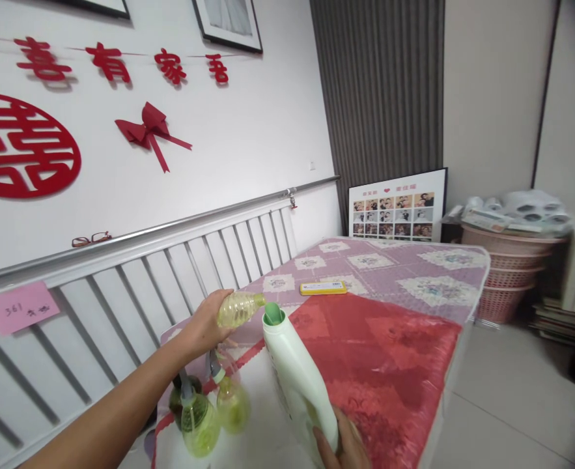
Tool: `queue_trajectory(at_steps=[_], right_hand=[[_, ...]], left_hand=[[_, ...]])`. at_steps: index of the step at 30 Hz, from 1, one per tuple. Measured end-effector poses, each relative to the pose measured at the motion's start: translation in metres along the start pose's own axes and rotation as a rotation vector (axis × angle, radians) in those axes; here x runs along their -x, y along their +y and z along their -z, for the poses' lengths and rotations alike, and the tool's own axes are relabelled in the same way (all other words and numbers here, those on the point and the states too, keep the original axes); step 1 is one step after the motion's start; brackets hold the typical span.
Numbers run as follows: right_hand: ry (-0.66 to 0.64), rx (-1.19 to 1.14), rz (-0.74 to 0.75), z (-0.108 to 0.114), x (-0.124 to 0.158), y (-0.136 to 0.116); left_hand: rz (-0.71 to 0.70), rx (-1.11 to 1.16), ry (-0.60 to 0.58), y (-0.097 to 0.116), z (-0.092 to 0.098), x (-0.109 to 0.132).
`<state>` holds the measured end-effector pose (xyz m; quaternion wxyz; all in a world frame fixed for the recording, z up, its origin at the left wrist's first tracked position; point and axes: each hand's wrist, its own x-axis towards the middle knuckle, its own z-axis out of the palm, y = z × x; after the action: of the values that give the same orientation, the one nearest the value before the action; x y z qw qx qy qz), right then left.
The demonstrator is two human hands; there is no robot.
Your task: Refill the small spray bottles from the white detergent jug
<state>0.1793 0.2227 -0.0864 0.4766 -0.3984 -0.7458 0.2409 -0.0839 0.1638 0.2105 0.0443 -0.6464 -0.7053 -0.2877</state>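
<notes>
My left hand [212,326] is wrapped round a clear, ribbed plastic bottle [238,309] with a pale yellow tint. The bottle lies nearly level, its neck pointing right at the mouth of a larger white jug [294,374] with a green opening. Whether the two mouths touch I cannot tell. Low on the jug, my right hand [343,443] grips it as it leans toward the left. Below my left hand, a yellow-green spray bottle [199,423] and another spray bottle [232,404] stand on a white surface, with a darker one partly hidden behind.
A red shiny cloth [389,352] covers part of the bed with its purple patterned cover [346,260]. A yellow flat case [323,288] lies beyond the cloth. White headboard rails [189,260] run along the left. Stacked pink baskets [506,280] stand at the right.
</notes>
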Motion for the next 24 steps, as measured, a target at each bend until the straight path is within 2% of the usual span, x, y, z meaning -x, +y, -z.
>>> queue_trajectory(at_steps=[4, 9, 24], right_hand=[[-0.013, -0.032, -0.032, 0.004, 0.001, -0.008], [-0.012, -0.068, -0.068, 0.007, 0.000, -0.014], [0.014, -0.101, -0.110, 0.010, -0.001, -0.020]], left_hand=[[-0.067, -0.150, -0.027, -0.001, 0.002, -0.006], [-0.077, -0.249, -0.049, -0.002, 0.006, -0.008], [-0.117, -0.330, -0.080, -0.003, 0.009, -0.014]])
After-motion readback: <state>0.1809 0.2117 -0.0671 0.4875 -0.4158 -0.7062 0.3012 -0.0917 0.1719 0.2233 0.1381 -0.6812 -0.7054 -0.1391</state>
